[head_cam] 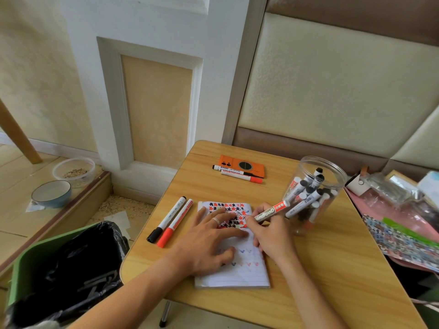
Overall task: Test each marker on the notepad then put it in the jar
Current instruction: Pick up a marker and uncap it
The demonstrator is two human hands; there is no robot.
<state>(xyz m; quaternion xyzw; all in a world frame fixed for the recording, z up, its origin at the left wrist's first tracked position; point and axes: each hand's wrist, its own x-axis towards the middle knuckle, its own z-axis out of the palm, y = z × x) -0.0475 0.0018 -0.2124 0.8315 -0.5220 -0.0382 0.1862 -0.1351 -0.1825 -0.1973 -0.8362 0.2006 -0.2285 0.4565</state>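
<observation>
Nearest to us, our two forearms reach up from the bottom edge onto the wooden table (332,269), where the notepad (237,271) lies open on lined paper. Our left hand (209,241) lies flat on the page with fingers spread and straight, pressing it down; one ring (216,220) shows on a finger. Our right hand (270,233) pinches a red marker (268,213) between thumb and curled fingers, its tip down on the paper among rows of red and black scribbles, its barrel slanting up and right toward the jar (332,172). We can read "WHITEBOARD" on that barrel, plus a red label whose characters are too small to make out. Fainter blue and pink ticks sit lower on the page. Left of the notepad lie two capped markers side by side, touching: one black-capped marker (166,219) and one red-capped marker (175,225). At the far side of the table two more markers (237,174) rest against an orange case (242,166); their printing is unreadable. The clear plastic jar stands just right of the notepad, open-topped, holding a bundle of markers we cannot count exactly. One green bin (21,269) with a black liner stands at lower left, and two bowls (51,193) sit on the floor beyond.
</observation>
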